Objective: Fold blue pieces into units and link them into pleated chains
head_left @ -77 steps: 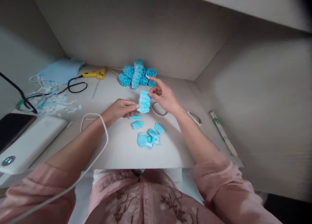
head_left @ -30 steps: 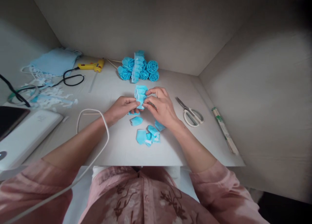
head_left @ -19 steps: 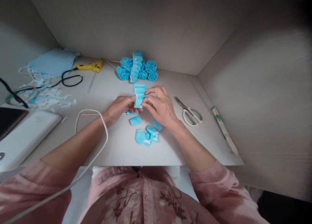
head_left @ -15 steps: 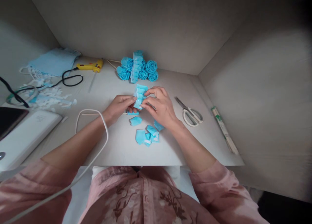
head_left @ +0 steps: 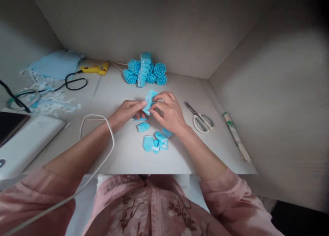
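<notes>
A light-blue pleated piece of face mask fabric (head_left: 150,100) is held up above the table between both hands. My left hand (head_left: 130,110) pinches its left edge with thumb and fingers. The fingertips of my right hand (head_left: 168,109) are closed on its right side and lower corner. Just below lies a cut blue petal piece (head_left: 143,127), and nearer the front edge sits a loose cluster of blue cut pieces (head_left: 155,143). A thin wooden stick (head_left: 95,120) runs behind my left wrist, and a bit of blue shows under that hand.
Blue fabric roses (head_left: 159,70) lie at the back beside a yellow glue gun (head_left: 95,69). Face masks (head_left: 58,64) and white scraps (head_left: 56,104) are at the left, near a white device (head_left: 36,140). Scissors (head_left: 202,121) and a pack of sticks (head_left: 236,136) lie right. A white cable (head_left: 113,140) crosses my left forearm.
The pleated fabric has been tilted and squeezed narrower between my fingers, its folds now slanting to the right. Both hands stay in nearly the same place.
</notes>
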Tool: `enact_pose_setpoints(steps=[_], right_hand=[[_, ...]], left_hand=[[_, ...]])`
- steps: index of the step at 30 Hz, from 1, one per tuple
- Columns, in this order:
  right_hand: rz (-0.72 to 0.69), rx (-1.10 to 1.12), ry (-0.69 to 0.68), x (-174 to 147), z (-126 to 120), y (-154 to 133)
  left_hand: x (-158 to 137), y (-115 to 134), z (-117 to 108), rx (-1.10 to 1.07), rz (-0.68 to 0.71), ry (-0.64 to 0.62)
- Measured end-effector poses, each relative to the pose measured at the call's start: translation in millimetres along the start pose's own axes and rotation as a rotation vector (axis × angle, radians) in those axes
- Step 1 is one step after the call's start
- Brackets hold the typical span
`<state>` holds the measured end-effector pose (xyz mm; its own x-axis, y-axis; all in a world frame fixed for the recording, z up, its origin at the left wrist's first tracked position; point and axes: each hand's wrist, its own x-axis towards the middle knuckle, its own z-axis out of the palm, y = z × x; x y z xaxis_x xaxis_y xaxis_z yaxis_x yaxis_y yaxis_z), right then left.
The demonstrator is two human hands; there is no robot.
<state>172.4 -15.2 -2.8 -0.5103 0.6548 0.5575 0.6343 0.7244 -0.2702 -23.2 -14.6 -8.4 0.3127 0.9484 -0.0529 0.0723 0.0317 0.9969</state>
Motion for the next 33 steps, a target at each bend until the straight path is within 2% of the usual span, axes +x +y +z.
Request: enact_pose_setpoints(steps=[2, 7, 15, 20, 23, 25, 27, 29, 31, 33], right_hand=[[0.015, -0.003, 0.014, 0.1, 0.2, 1.2], [0.035, -0.003, 0.000, 0.2, 0.2, 1.7], [-0.008, -0.014, 0.011, 0.3, 0.7, -0.1], [0.077, 0.066, 0.173, -1.5, -2.2, -6.3], [0.224, 0.157, 0.328, -1.9, -7.2, -6.7], [0.334, 0.259, 0.380, -1.3, -7.1, -2.9], [0.407, 0.425, 0.321, -0.4, -2.4, 2.7], [0.447, 0.622, 0.181, 0.5, 5.2, 7.7], [0.451, 0.769, 0.062, 1.1, 12.4, 10.6], [0.431, 0.845, 0.000, 1.2, 17.4, 11.5]], left_hand=[[-0.2, 0.0, -0.3, 0.065, 0.017, -0.017], [1.1, -4.9, 2.7, 0.107, 0.064, 0.038], [3.1, -9.7, 3.7, 0.271, 0.136, 0.067], [-0.6, -2.5, 5.6, 0.147, 0.161, 0.070], [-1.6, 1.7, 5.2, 0.063, 0.140, 0.129], [-1.1, 2.6, 4.4, 0.020, 0.132, 0.180], [-0.3, 2.5, 4.3, -0.023, 0.137, 0.207], [-0.2, 2.2, 5.1, -0.053, 0.133, 0.202], [-0.7, 2.0, 6.6, -0.061, 0.117, 0.182], [-1.4, 2.1, 8.1, -0.053, 0.103, 0.160]])
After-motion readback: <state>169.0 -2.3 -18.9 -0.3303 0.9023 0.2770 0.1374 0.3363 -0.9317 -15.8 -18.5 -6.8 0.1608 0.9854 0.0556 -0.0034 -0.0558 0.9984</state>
